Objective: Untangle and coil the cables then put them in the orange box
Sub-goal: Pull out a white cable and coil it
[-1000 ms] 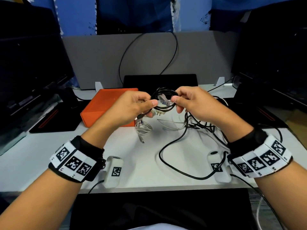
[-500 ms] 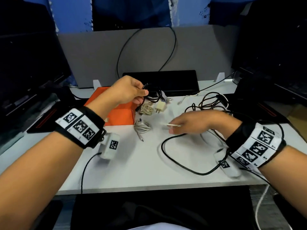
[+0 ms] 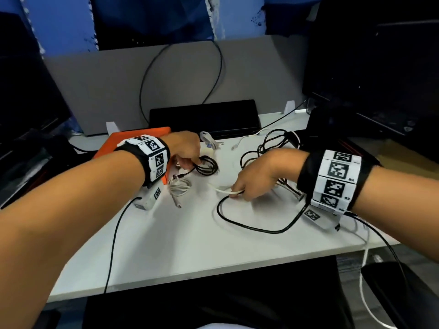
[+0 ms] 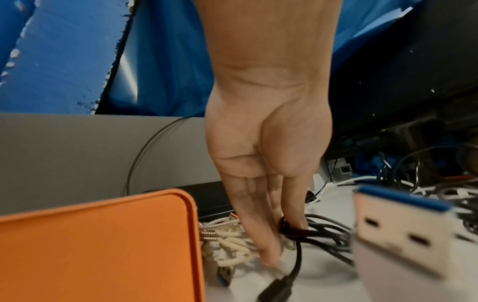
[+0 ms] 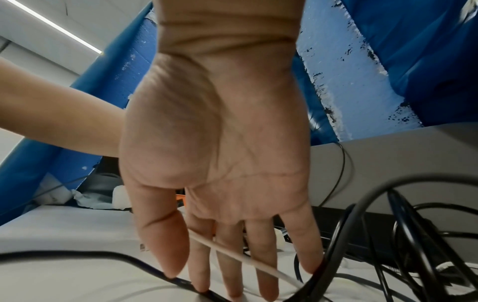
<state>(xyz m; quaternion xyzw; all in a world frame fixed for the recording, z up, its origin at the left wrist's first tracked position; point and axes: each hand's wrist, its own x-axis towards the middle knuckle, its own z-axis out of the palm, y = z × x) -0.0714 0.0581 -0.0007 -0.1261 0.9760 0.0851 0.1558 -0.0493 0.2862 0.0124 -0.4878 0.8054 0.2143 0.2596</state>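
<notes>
The orange box (image 3: 133, 141) (image 4: 98, 245) lies closed at the table's back left. Just right of it my left hand (image 3: 187, 160) (image 4: 282, 235) pinches a coiled black cable (image 3: 206, 166) (image 4: 323, 235) between thumb and fingers, and the coil rests on the table. My right hand (image 3: 237, 192) (image 5: 207, 271) is low on the table's middle and pinches a thin white cable (image 3: 221, 189) (image 5: 232, 253) that runs across its fingers. A loose black cable (image 3: 249, 227) (image 5: 77, 255) loops under that hand. More tangled black cables (image 3: 268, 143) lie behind it.
Small coiled white cables (image 3: 179, 186) and a white plug (image 3: 209, 151) lie beside the box. A black flat device (image 3: 204, 115) sits at the back under a grey partition (image 3: 95, 91). Dark monitors flank both sides. White wrist pods (image 3: 149, 198) hang near the table.
Both hands held the black coil up a second ago. The left hand has brought it down beside the orange box, while the right hand let go and dropped onto the white cable.
</notes>
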